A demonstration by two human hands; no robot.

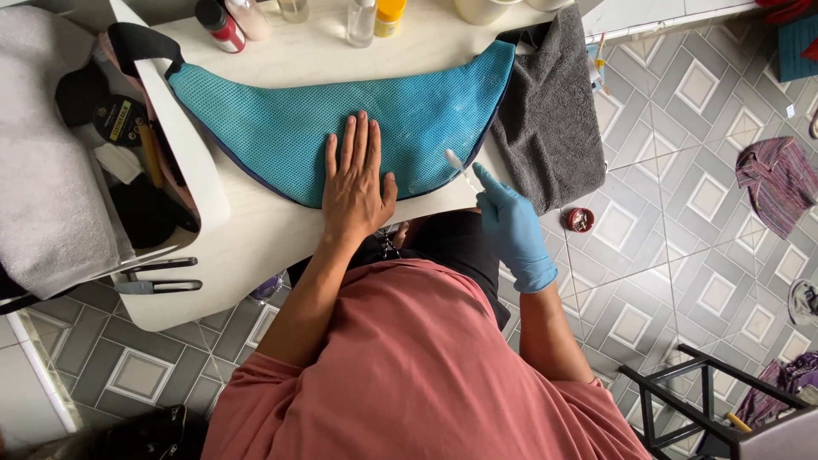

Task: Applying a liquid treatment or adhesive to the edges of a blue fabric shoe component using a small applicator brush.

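While the bottles (362,19) along the far edge are being cut off by the frame, the left hand (356,181) is lying flat, fingers spread, on the teal mesh pad (281,128). The right hand (511,228), wearing a blue glove, is pinching a thin white swab (458,165), its tip hovering just beside the pad's right end. A grey towel (550,111) is hanging off the white table (256,230); black scissors (158,275) are sitting at its near left corner.
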